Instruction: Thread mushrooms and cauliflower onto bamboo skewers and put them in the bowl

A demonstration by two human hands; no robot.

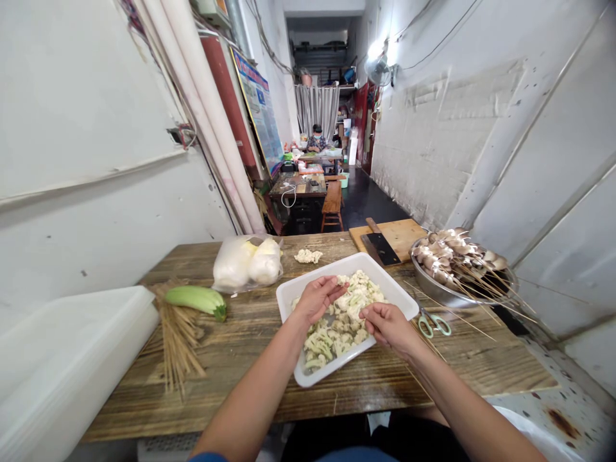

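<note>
A white plastic tray full of cut cauliflower florets sits in front of me on the wooden table. Over its middle, my left hand pinches a small cauliflower floret between thumb and fingers. My right hand hovers at the tray's right side, thumb and fingertips pressed together; what they hold, if anything, is too small to make out. Thin bamboo sticks lie partly under my right forearm. Green-handled scissors rest on the table just right of the tray.
A steel bowl of skewered mushrooms and a cutting board with a cleaver are at right. Leftward are bagged cauliflower, a green gourd, bamboo skewers and stacked white trays. A person sits far back.
</note>
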